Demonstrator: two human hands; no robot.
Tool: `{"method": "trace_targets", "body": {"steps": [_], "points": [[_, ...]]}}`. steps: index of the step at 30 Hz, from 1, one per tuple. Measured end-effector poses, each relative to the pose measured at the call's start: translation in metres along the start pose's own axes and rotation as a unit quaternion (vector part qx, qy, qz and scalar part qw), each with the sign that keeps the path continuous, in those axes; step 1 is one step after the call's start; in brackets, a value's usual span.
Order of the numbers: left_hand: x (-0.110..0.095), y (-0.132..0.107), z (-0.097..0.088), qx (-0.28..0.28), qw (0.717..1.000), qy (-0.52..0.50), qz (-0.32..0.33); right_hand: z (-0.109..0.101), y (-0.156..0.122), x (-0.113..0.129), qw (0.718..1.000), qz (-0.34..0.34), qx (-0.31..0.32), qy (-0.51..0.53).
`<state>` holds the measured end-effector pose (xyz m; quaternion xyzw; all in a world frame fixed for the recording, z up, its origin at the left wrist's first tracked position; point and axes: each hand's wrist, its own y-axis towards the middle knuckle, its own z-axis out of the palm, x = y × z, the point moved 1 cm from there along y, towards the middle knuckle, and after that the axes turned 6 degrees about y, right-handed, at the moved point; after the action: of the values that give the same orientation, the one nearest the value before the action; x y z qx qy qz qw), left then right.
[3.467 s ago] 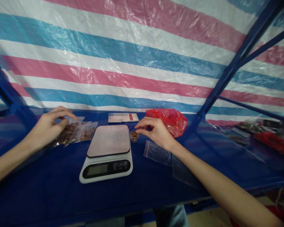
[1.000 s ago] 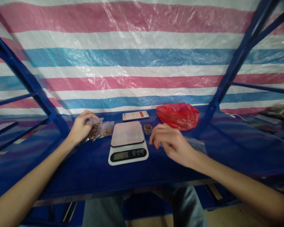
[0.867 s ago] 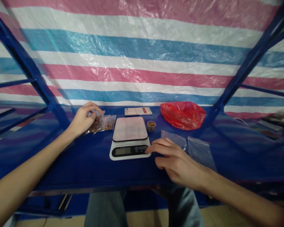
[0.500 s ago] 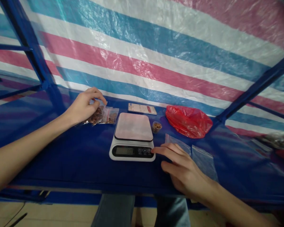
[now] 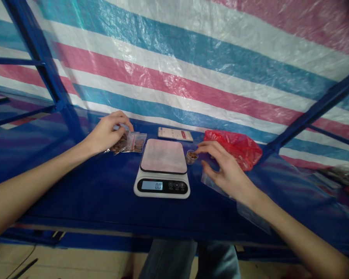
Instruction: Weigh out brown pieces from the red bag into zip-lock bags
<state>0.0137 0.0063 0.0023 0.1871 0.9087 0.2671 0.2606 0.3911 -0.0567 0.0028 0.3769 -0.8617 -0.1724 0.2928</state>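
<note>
My left hand (image 5: pixel 110 131) pinches the top of a clear zip bag of brown pieces (image 5: pixel 128 143), which lies on the blue table left of the scale. A second bag sits right behind it and is partly hidden. My right hand (image 5: pixel 227 170) hovers open beside a small clear cup of brown pieces (image 5: pixel 192 157), its fingertips just at the cup's right side. The white kitchen scale (image 5: pixel 162 168) stands between my hands, with nothing on its pad and 0.0 on its lit display. Empty clear zip bags (image 5: pixel 212 186) lie under my right hand.
A phone (image 5: pixel 175 134) lies behind the scale, and a crumpled red plastic bag (image 5: pixel 235 149) sits behind my right hand. Blue metal poles (image 5: pixel 43 66) hold a striped tarp behind the table. Blurred items lie on a surface at far right. My jeans show below the table edge.
My right hand has moved from the scale's front buttons back to beside the cup. The scale display is now lit. The view has swung slightly. My left hand stays at the bag.
</note>
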Motion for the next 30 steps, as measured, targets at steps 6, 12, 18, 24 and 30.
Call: {"method": "trace_targets", "body": {"steps": [6,12,18,24,30], "points": [[0.0,0.0,0.001,0.002,1.0,-0.01,-0.009,0.024,0.018,-0.035,0.988,0.104,0.034,0.105],[-0.002,0.0,0.0,0.011,1.0,-0.011,0.0,0.016,0.045,-0.003,0.992,0.036,-0.027,0.114],[-0.004,-0.001,0.001,0.013,1.0,-0.01,-0.003,0.042,0.055,0.002,0.986,0.02,-0.025,0.162],[-0.005,-0.002,0.002,0.016,1.0,-0.003,-0.012,0.05,0.047,-0.005,0.984,0.011,-0.008,0.177],[-0.001,-0.001,0.004,0.019,1.0,0.005,-0.012,-0.001,0.056,-0.026,0.984,0.049,-0.066,0.158]]}}
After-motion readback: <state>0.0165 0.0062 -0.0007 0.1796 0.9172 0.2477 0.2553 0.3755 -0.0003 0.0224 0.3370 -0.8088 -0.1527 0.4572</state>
